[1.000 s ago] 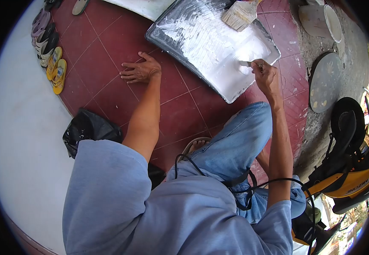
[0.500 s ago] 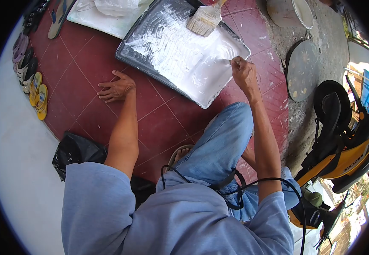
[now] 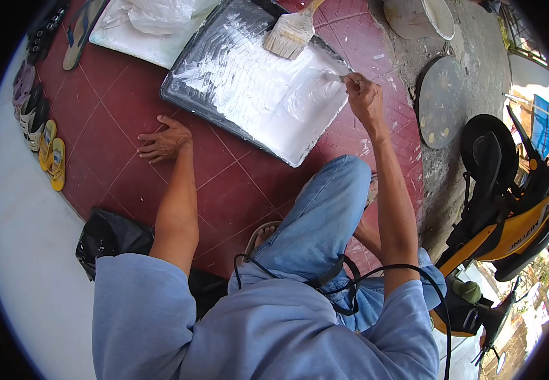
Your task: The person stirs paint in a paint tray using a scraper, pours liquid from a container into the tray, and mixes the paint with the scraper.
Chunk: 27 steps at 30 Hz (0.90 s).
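A black paint tray (image 3: 224, 132) lies on the tiled floor, with white paint (image 3: 255, 95) spread over most of its inside. My right hand (image 3: 365, 100) is closed at the tray's right corner. Its fingers pinch a thin tool (image 3: 336, 78), smeared white, whose end dips into the paint; its exact kind is hidden by the fingers and paint. Across the tray's far edge rests a wide paintbrush (image 3: 289, 37) with whitened bristles. My left hand (image 3: 168, 139) is open, fingers spread on the red tiles left of the tray, holding nothing.
Beside the tray sits a white-stained flat tray (image 3: 138, 45) with a plastic bag (image 3: 160, 14). A bucket (image 3: 418, 18) and round lid (image 3: 442, 101) are at the right, near a yellow motorbike (image 3: 521, 234). Sandals (image 3: 57, 166) line the left wall; a black bag (image 3: 113, 234) lies nearby.
The view has shifted slightly. My right hand has moved the thin tool through the paint toward the tray's far right corner. My left hand stays on the tiles.
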Available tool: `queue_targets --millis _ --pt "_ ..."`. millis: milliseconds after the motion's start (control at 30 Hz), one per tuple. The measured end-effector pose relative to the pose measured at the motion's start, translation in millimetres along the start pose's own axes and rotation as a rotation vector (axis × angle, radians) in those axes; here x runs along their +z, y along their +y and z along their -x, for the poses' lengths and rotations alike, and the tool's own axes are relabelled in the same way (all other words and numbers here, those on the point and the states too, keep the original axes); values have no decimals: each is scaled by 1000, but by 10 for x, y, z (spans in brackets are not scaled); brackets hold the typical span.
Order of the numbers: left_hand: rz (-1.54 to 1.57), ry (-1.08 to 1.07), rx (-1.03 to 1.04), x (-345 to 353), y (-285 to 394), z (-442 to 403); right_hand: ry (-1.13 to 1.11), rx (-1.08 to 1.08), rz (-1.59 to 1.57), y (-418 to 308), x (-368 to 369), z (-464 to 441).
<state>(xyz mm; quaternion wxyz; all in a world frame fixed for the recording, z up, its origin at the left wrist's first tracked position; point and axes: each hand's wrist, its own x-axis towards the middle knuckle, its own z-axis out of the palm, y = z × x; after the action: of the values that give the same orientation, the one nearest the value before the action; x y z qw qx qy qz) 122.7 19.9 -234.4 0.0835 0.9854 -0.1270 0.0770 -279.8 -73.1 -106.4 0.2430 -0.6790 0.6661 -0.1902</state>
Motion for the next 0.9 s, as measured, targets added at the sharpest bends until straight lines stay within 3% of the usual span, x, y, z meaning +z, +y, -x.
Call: queue_targets --millis 67,167,267,400,500,633,733,833,900 --pt "9 6 2 6 -6 -5 30 -64 105 108 45 21" --pt "19 0 -8 -51 17 5 -117 -85 -101 61 67 2" --pt "17 2 -5 -30 18 4 -39 38 -81 -60 -35 -138" --pt "5 10 -3 -2 1 -6 -74 -71 133 87 58 -86" --pt "13 -10 -12 -53 22 2 -78 -58 -161 53 43 -130" --pt "18 -4 -7 -52 21 4 26 -22 143 35 9 -165" --pt "11 -6 -8 -42 11 1 -113 -108 49 14 19 -131" --pt "-1 0 -2 6 9 -3 -49 28 -59 -7 -21 -201" --pt "-2 0 2 2 -2 -8 -4 5 65 54 2 -178"
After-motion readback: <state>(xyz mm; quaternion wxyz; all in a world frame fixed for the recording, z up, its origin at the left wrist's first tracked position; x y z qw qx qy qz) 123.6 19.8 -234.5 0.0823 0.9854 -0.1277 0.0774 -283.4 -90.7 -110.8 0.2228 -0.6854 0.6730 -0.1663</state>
